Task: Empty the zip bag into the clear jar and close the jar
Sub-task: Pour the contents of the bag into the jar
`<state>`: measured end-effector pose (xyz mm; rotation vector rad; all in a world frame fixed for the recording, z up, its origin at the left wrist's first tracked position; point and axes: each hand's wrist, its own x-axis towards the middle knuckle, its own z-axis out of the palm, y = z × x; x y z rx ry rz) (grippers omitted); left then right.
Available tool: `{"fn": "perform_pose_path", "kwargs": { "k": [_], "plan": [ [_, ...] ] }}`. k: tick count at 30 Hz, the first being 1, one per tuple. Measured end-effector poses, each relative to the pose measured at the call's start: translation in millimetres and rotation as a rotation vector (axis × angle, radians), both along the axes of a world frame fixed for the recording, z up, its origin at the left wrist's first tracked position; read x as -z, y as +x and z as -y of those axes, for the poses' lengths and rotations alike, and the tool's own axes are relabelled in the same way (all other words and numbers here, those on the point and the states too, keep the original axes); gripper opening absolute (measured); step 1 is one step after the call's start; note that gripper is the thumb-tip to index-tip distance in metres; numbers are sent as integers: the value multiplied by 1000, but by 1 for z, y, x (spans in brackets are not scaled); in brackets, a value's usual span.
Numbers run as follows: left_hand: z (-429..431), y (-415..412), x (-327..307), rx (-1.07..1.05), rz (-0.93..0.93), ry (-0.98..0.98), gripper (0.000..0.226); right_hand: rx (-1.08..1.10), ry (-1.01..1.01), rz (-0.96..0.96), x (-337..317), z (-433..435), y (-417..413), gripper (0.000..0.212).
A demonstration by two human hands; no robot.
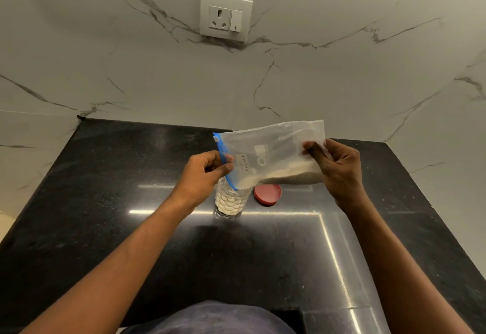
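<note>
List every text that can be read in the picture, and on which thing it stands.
"POWDER": handwritten on the white label of the zip bag; the word above it is too blurred to read.
Printed logo on the zip bag: too blurred to read.
Wall socket: no readable text.

Lighting is dim and overhead, producing bright linear glare streaks on the polished black countertop (263, 249) and a soft shadow beneath the forearms, while wide-angle distortion bends the marble wall (131, 70) at the edges and fine detail is slightly soft throughout.
</note>
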<state>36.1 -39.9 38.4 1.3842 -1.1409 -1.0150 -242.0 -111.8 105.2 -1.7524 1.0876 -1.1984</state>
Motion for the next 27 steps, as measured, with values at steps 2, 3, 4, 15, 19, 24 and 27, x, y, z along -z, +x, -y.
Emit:
{"fn": "perform_pose_path", "kwargs": {
  "k": [2,3,4,15,19,24,27],
  "plan": [
    [1,-1,0,10,-9,-29,25,25,-31,3,-1,0,1,17],
    [1,-1,0,8,-19,-40,27,35,-46,-4,-2,0,2,18],
    [2,-1,-1,5,-27,-51,28,42,-63,-16,-2,1,2,19],
    [6,-2,-2,27,-36,-50,43,56,-237,-182,-16,1,19,41],
    [5,-2,2,20,-57,-37,44,29,-275,-218,-17,1,21,38],
    [4,-1,1,26,-83,-36,41,23,-277,-234,-20,1,22,42],
    [3,-1,0,30,-94,-39,41,33,-276,-230,-20,4,20,46]
  ]
}}
